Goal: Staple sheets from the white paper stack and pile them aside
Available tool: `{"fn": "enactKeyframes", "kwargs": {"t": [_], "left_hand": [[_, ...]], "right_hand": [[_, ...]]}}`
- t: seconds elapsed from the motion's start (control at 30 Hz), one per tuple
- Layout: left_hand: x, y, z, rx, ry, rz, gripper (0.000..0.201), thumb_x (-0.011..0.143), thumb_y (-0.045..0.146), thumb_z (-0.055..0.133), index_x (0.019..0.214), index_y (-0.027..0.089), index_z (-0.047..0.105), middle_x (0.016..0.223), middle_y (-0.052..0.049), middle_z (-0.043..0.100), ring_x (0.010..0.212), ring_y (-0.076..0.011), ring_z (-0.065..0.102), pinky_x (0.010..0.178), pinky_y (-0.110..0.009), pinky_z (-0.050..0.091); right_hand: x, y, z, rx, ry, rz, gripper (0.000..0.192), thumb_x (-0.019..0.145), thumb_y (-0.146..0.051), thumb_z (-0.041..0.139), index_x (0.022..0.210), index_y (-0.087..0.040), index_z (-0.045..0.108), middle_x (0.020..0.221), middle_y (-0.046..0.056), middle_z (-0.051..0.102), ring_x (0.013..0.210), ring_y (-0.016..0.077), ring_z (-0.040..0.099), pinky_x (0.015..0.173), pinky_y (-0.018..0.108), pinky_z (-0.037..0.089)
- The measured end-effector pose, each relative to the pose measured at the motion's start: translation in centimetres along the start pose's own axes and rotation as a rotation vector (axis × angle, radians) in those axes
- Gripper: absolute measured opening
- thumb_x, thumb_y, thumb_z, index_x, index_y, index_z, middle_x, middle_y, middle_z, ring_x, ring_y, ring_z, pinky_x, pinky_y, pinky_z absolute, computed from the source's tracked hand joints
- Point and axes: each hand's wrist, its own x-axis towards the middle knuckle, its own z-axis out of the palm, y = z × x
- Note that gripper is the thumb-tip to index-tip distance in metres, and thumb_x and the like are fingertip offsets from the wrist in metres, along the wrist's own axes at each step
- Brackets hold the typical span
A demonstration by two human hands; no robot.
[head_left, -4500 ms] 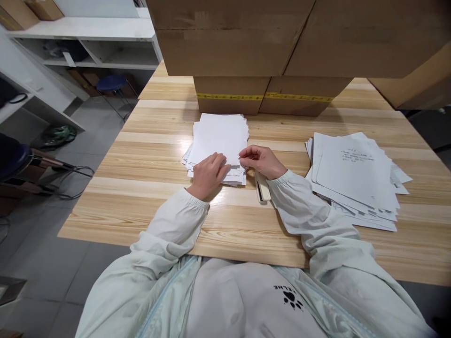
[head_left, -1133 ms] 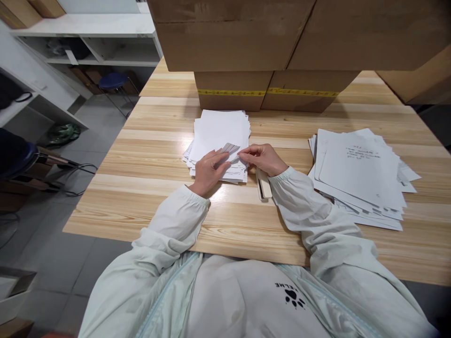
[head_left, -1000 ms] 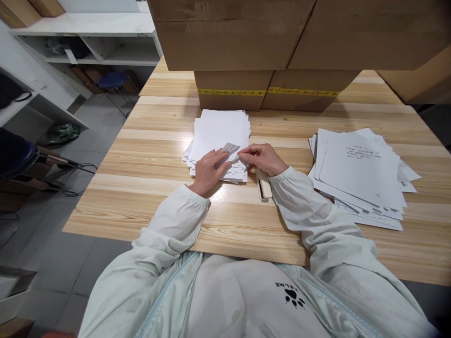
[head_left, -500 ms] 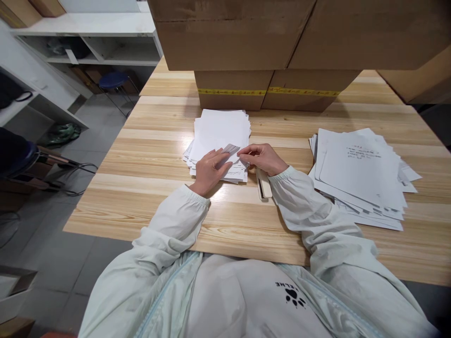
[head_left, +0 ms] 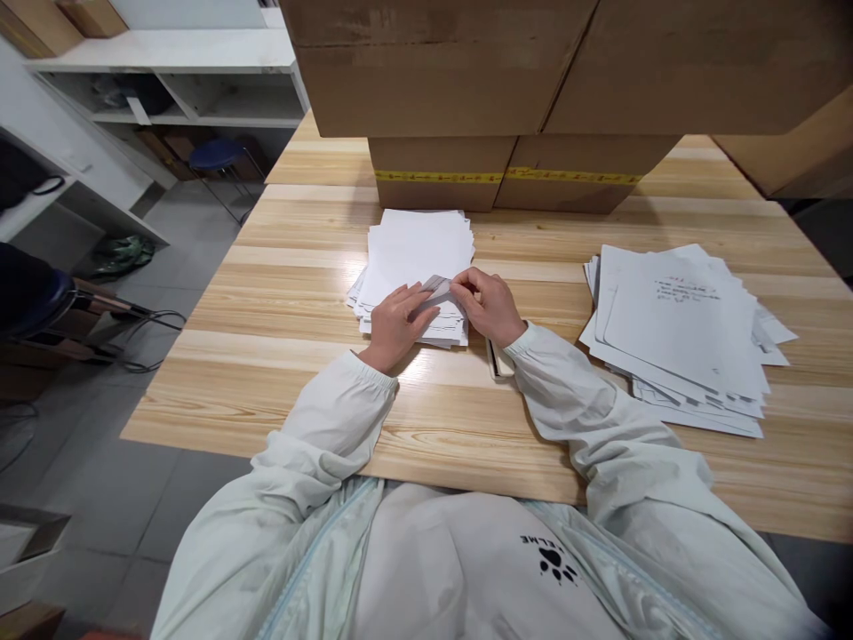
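A stack of white paper sheets (head_left: 417, 249) lies on the wooden table (head_left: 280, 293) in front of me. My left hand (head_left: 394, 322) rests flat on the stack's near edge, fingers spread. My right hand (head_left: 489, 304) pinches the near right corner of the top sheets, which are lifted and curled back (head_left: 438, 286). A cream stapler (head_left: 498, 360) lies on the table just under my right wrist, mostly hidden.
A second, looser pile of white papers (head_left: 680, 329) with some writing on top lies to the right. Large cardboard boxes (head_left: 506, 107) stand stacked at the table's far side. White shelving (head_left: 166, 71) and a blue stool (head_left: 217, 158) are on the left.
My right hand has moved left onto the stack's corner and now covers more of the stapler. The lifted corner of sheets has curled up further since the earliest frame. My left hand stays put.
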Motion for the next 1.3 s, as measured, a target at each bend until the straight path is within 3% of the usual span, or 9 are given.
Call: {"fn": "enactKeyframes", "kwargs": {"t": [0.1, 0.2, 0.3, 0.43, 0.63, 0.83, 0.93, 1.13, 1.3], "left_hand": [[0.1, -0.2, -0.2, -0.044, 0.073, 0.013, 0.016, 0.093, 0.025, 0.062, 0.098, 0.023, 0.078, 0.098, -0.003, 0.08, 0.093, -0.0176, 0.075, 0.094, -0.034, 0.058], [0.3, -0.1, -0.9, 0.002, 0.272, 0.014, 0.022, 0.097, 0.027, 0.056, 0.097, 0.02, 0.077, 0.095, -0.005, 0.08, 0.087, -0.017, 0.075, 0.081, -0.029, 0.06], [0.1, 0.7, -1.9, 0.087, 0.364, 0.197, 0.025, 0.098, 0.026, 0.053, 0.098, 0.02, 0.077, 0.101, -0.007, 0.08, 0.099, -0.0192, 0.075, 0.09, -0.033, 0.06], [-1.2, 3.0, -2.3, 0.112, 0.317, 0.489, 0.022, 0.097, 0.019, 0.053, 0.101, 0.019, 0.075, 0.111, -0.009, 0.078, 0.109, -0.0206, 0.073, 0.103, -0.038, 0.058], [-4.8, 7.2, -1.7, 0.001, 0.147, 0.743, 0.02, 0.096, 0.01, 0.051, 0.1, 0.016, 0.07, 0.115, -0.011, 0.077, 0.121, -0.0224, 0.067, 0.105, -0.041, 0.057], [-6.5, 9.4, -2.4, -0.036, 0.129, 0.777, 0.016, 0.093, 0.009, 0.058, 0.105, 0.013, 0.068, 0.111, -0.011, 0.078, 0.117, -0.021, 0.069, 0.109, -0.04, 0.054], [-6.5, 9.6, -3.0, -0.057, 0.124, 0.735, 0.018, 0.095, 0.009, 0.054, 0.106, 0.013, 0.068, 0.112, -0.011, 0.078, 0.119, -0.0211, 0.068, 0.111, -0.043, 0.052], [-6.4, 9.7, -4.0, -0.037, 0.189, 0.65, 0.024, 0.095, 0.004, 0.049, 0.108, 0.012, 0.067, 0.109, -0.014, 0.078, 0.118, -0.0231, 0.069, 0.108, -0.044, 0.054], [-6.4, 10.5, -4.7, -0.006, 0.181, 0.757, 0.013, 0.093, 0.005, 0.057, 0.098, 0.01, 0.067, 0.106, -0.015, 0.078, 0.118, -0.0246, 0.069, 0.11, -0.045, 0.053]], "right_hand": [[-0.2, -0.5, 0.0, 0.141, 0.012, -0.002, 0.019, 0.093, -0.037, 0.056, 0.086, -0.021, 0.061, 0.081, 0.002, 0.067, 0.076, 0.0159, 0.059, 0.079, 0.031, 0.044], [-0.2, -1.1, -0.3, 0.357, 0.036, 0.09, 0.035, 0.091, -0.055, 0.059, 0.086, -0.02, 0.06, 0.084, 0.003, 0.069, 0.077, 0.0143, 0.062, 0.072, 0.027, 0.047], [0.2, -1.7, -0.8, 0.606, -0.01, 0.343, 0.058, 0.08, -0.077, 0.058, 0.08, -0.019, 0.061, 0.078, 0.005, 0.069, 0.067, 0.0132, 0.062, 0.064, 0.027, 0.051], [0.4, -2.5, -1.6, 0.881, -0.171, 0.61, 0.072, 0.069, -0.088, 0.057, 0.088, -0.019, 0.067, 0.076, 0.006, 0.071, 0.064, 0.0177, 0.066, 0.056, 0.03, 0.054], [-2.4, -3.1, -3.5, 0.898, -0.189, 0.573, 0.059, 0.057, -0.055, 0.091, 0.096, -0.015, 0.072, 0.082, 0.005, 0.076, 0.072, 0.019, 0.069, 0.066, 0.031, 0.053], [-7.9, -3.3, -5.2, 0.886, 0.016, 0.382, 0.042, 0.075, -0.048, 0.082, 0.107, -0.022, 0.071, 0.107, 0.006, 0.077, 0.096, 0.0218, 0.072, 0.086, 0.036, 0.056], [-10.0, -3.4, -5.5, 0.923, 0.019, 0.304, 0.056, 0.079, -0.046, 0.079, 0.129, -0.027, 0.062, 0.129, 0.008, 0.07, 0.114, 0.0233, 0.068, 0.095, 0.038, 0.054], [-11.0, -3.5, -6.1, 0.975, -0.227, 0.282, 0.113, 0.077, -0.048, 0.08, 0.161, -0.038, 0.007, 0.141, 0.012, 0.061, 0.115, 0.0247, 0.068, 0.088, 0.04, 0.057], [-11.1, -3.6, -6.2, 0.938, -0.274, 0.276, 0.109, 0.08, -0.047, 0.076, 0.162, -0.039, 0.005, 0.142, 0.009, 0.061, 0.115, 0.0244, 0.068, 0.09, 0.038, 0.055]]}}
